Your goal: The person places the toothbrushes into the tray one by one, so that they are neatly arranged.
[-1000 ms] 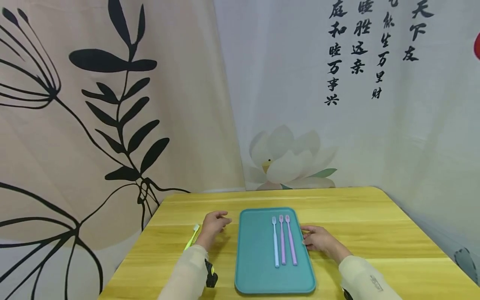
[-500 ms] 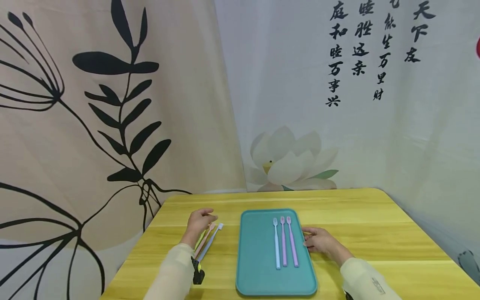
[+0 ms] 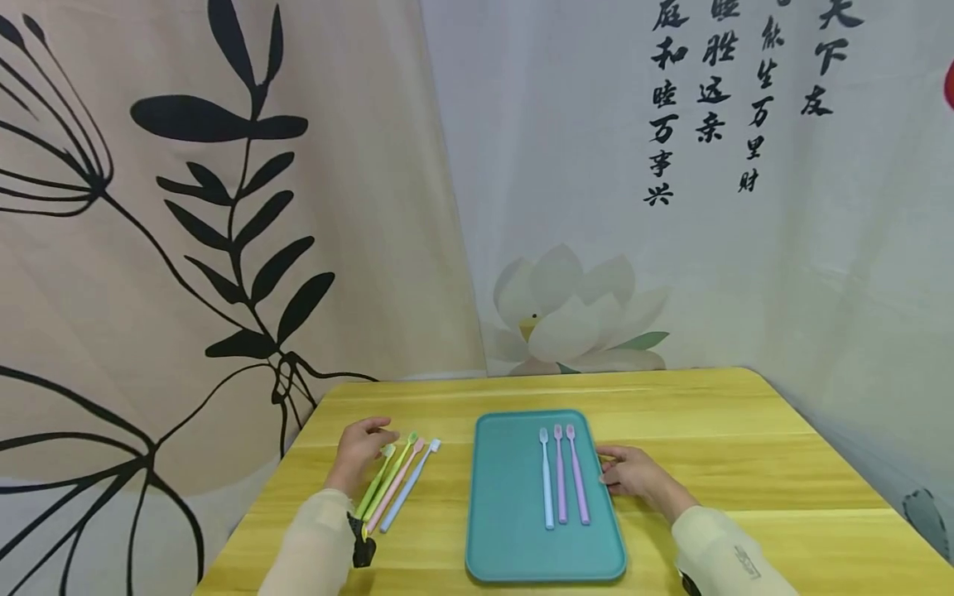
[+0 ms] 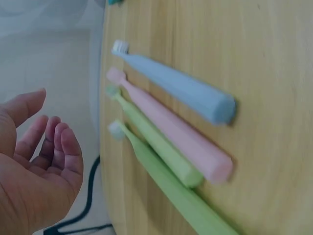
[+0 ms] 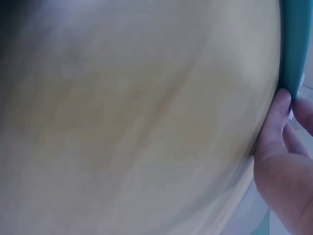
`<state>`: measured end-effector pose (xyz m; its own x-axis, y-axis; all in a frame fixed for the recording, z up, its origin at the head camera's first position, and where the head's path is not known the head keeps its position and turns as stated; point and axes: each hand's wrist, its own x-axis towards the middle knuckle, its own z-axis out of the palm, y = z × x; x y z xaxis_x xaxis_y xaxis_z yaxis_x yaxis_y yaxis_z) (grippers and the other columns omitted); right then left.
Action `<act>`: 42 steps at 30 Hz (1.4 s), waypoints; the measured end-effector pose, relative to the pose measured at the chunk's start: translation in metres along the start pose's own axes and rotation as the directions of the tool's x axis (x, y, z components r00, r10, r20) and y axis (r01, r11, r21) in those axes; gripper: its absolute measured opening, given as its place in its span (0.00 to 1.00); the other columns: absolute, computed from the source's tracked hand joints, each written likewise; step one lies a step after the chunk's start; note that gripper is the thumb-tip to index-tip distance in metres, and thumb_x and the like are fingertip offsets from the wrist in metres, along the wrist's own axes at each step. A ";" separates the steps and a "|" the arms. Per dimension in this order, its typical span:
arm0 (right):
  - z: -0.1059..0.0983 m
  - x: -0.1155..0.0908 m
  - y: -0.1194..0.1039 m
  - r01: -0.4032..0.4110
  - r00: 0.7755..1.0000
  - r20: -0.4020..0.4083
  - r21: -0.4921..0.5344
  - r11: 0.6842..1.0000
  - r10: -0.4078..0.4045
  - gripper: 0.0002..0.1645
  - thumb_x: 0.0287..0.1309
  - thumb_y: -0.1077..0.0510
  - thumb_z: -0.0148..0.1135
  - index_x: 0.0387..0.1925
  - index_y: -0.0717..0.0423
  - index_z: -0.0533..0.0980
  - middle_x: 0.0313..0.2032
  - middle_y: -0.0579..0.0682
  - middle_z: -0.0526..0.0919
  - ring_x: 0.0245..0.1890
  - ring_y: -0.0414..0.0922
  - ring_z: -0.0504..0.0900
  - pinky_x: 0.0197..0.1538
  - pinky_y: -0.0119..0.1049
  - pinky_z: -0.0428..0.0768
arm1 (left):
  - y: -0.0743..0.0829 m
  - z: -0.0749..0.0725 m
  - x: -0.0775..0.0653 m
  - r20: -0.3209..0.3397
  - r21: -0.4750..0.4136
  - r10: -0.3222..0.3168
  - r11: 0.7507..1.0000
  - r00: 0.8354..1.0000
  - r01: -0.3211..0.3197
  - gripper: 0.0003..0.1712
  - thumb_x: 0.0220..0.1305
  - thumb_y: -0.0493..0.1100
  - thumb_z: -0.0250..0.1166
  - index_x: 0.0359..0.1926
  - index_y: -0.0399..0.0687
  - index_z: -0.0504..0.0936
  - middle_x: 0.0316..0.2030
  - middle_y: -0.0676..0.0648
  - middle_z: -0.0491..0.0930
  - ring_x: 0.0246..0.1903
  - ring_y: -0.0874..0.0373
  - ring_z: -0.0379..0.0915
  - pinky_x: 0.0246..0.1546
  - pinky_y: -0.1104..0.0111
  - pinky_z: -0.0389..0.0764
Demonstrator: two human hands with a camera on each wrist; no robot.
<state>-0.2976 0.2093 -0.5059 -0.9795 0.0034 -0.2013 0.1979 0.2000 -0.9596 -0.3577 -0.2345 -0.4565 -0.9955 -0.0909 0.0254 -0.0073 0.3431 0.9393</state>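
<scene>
My left hand (image 3: 361, 451) is held near the heads of a loose row of toothbrushes on the table, its fingers loosely bent around nothing. In the left wrist view this row has a blue toothbrush (image 4: 178, 88), a pink toothbrush (image 4: 171, 125), a yellow-green toothbrush (image 4: 156, 138) and a green toothbrush (image 4: 173, 188). To their right lies a teal tray (image 3: 507, 497). On it a light blue toothbrush (image 3: 547, 484) and two purple toothbrushes (image 3: 562, 480) lie side by side, heads away from me. My right hand (image 3: 637, 473) pinches the tray's right rim between thumb and fingers.
The yellow wood-grain table (image 3: 745, 463) extends on both sides of the tray. Behind it hangs a curtain (image 3: 387, 207) printed with plants, a lotus and black characters. A dark cable (image 4: 90, 191) shows beyond the table edge in the left wrist view.
My left hand has moved left, from beside the tray to the toothbrush heads, and its arm has uncovered the row of toothbrushes. The right hand stays on the tray rim.
</scene>
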 end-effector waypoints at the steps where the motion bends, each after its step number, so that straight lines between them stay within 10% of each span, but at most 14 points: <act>1: 0.000 0.000 0.000 0.003 1.000 0.003 -0.002 1.000 -0.003 0.35 0.57 0.77 0.58 0.67 0.73 0.64 0.40 0.60 0.74 0.37 0.48 0.78 0.41 0.41 0.82 | -0.002 -0.003 0.000 0.000 0.008 0.006 1.000 1.000 -0.006 0.23 0.68 0.36 0.63 0.61 0.32 0.75 0.45 0.39 0.77 0.47 0.40 0.71 0.48 0.49 0.75; 9: 0.000 0.000 -0.002 0.004 1.000 0.001 -0.013 1.000 -0.004 0.35 0.57 0.77 0.59 0.67 0.73 0.64 0.40 0.60 0.74 0.36 0.48 0.77 0.40 0.41 0.82 | -0.015 -0.019 -0.001 0.013 0.026 -0.014 1.000 1.000 0.014 0.24 0.68 0.35 0.63 0.62 0.29 0.74 0.47 0.38 0.77 0.47 0.41 0.72 0.48 0.49 0.75; 19: -0.005 0.000 -0.001 0.006 1.000 0.008 -0.011 1.000 -0.006 0.35 0.57 0.76 0.58 0.68 0.73 0.63 0.42 0.61 0.74 0.38 0.49 0.78 0.41 0.42 0.83 | -0.033 -0.026 -0.003 0.058 0.009 -0.063 0.998 0.996 0.062 0.27 0.67 0.35 0.63 0.63 0.25 0.70 0.30 0.47 0.72 0.24 0.57 0.64 0.29 0.64 0.71; 42: -0.003 0.002 0.001 -0.006 1.000 -0.003 -0.019 1.000 0.006 0.35 0.56 0.77 0.59 0.67 0.72 0.65 0.41 0.60 0.75 0.38 0.49 0.78 0.42 0.42 0.83 | -0.057 -0.037 -0.011 0.155 0.127 -0.140 0.984 0.978 0.121 0.28 0.62 0.37 0.68 0.60 0.27 0.74 0.46 0.41 0.81 0.37 0.52 0.75 0.39 0.61 0.77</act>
<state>-0.2994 0.2120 -0.5068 -0.9784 0.0077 -0.2066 0.2032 0.2183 -0.9545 -0.3425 -0.2874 -0.4982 -0.9872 0.0079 -0.1594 -0.1392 0.4461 0.8841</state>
